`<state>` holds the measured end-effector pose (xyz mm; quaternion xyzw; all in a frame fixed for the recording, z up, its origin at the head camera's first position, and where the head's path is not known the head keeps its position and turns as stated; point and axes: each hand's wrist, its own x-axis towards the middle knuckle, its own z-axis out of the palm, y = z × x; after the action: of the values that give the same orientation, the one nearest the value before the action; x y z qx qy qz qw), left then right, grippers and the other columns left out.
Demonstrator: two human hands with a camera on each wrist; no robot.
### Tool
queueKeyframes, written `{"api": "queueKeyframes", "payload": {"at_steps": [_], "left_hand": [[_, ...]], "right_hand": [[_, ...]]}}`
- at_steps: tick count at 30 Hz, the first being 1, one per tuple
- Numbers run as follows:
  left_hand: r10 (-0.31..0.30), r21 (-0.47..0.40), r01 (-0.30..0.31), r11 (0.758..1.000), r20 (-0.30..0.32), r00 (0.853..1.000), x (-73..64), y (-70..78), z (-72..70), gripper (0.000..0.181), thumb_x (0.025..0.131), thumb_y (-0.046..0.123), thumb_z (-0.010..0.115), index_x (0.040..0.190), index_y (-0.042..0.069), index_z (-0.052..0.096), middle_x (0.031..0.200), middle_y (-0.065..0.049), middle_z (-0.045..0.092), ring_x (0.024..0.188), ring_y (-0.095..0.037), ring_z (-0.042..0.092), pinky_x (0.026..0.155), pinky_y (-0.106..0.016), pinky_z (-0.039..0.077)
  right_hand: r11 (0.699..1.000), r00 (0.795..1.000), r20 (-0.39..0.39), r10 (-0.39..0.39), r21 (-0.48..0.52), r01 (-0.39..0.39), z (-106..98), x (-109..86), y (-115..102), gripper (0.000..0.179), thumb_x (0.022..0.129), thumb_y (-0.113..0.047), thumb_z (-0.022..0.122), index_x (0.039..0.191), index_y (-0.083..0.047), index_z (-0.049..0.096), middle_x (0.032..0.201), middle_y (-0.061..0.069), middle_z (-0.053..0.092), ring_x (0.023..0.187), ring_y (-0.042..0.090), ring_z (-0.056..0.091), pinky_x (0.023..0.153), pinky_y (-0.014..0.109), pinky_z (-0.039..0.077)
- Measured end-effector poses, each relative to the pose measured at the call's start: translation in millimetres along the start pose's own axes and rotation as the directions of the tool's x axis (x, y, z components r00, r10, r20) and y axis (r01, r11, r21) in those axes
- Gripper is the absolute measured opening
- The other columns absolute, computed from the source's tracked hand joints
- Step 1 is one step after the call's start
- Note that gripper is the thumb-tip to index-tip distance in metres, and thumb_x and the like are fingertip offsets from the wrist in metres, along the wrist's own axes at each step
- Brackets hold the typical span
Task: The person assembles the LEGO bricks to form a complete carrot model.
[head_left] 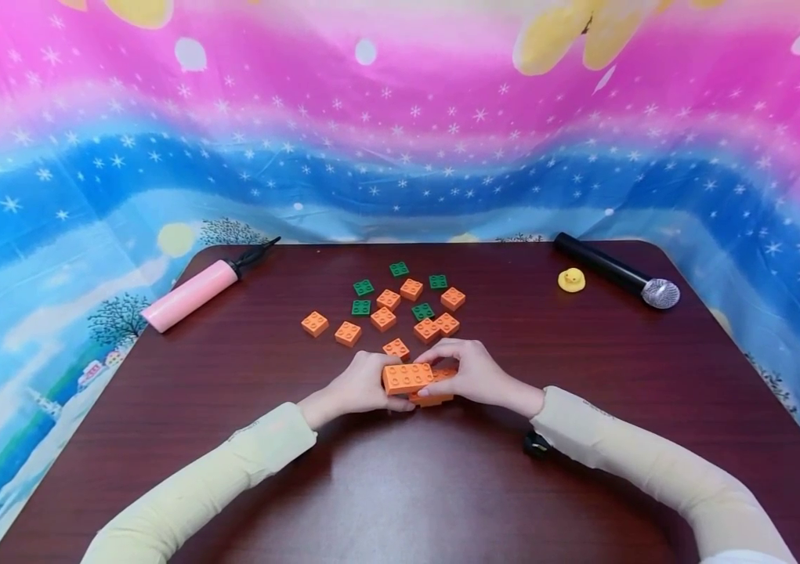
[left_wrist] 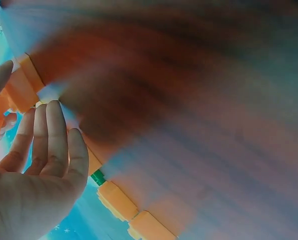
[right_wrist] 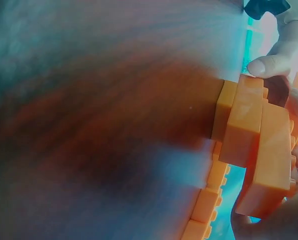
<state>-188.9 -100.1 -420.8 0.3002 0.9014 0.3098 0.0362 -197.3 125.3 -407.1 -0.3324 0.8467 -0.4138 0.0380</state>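
While the left hand point(head_left: 360, 384) is gripping the left end of the orange eight-stud brick point(head_left: 408, 378), the right hand point(head_left: 473, 374) is pinching the joined orange bricks point(head_left: 435, 399) beside it. Its long axis is running left to right, studs facing up, over the middle of the dark reddish table point(head_left: 400, 486). Beyond, nine orange four-stud bricks point(head_left: 314, 323) and five green four-stud plates point(head_left: 438, 281) are lying loose. Farther out, one pink hand pump point(head_left: 195, 294), one yellow toy duck point(head_left: 572, 280) and one black microphone point(head_left: 611, 269) are resting; behind, a pink-and-blue snowflake cloth point(head_left: 400, 133) is hanging.
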Motion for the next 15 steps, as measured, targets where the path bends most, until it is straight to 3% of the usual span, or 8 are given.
{"api": "queueKeyframes", "payload": {"at_steps": [8,15], "left_hand": [[-0.091,-0.01,0.091,0.996,0.008,0.996,-7.5,1.2,-2.7,0.05,0.063,0.044,0.086,0.098,0.014,0.067,0.079,0.008,0.063,0.066,-0.005,0.056,0.059,-0.02,0.045],[-0.06,-0.016,0.059,0.998,-0.046,0.997,-9.1,3.5,-1.9,0.047,0.064,0.044,0.085,0.095,0.014,0.068,0.079,0.008,0.064,0.069,-0.004,0.055,0.062,-0.02,0.046]], "right_hand": [[0.999,1.0,0.019,0.013,-0.04,-0.012,2.3,2.3,-0.8,0.039,0.07,-0.031,0.085,0.104,-0.016,0.074,0.1,-0.002,0.072,0.089,0.017,0.06,0.077,0.031,0.05],[0.998,1.0,0.018,0.009,-0.06,-0.008,3.8,1.8,-0.5,0.038,0.069,-0.031,0.086,0.103,-0.017,0.074,0.098,-0.004,0.072,0.086,0.015,0.059,0.074,0.029,0.048]]}}
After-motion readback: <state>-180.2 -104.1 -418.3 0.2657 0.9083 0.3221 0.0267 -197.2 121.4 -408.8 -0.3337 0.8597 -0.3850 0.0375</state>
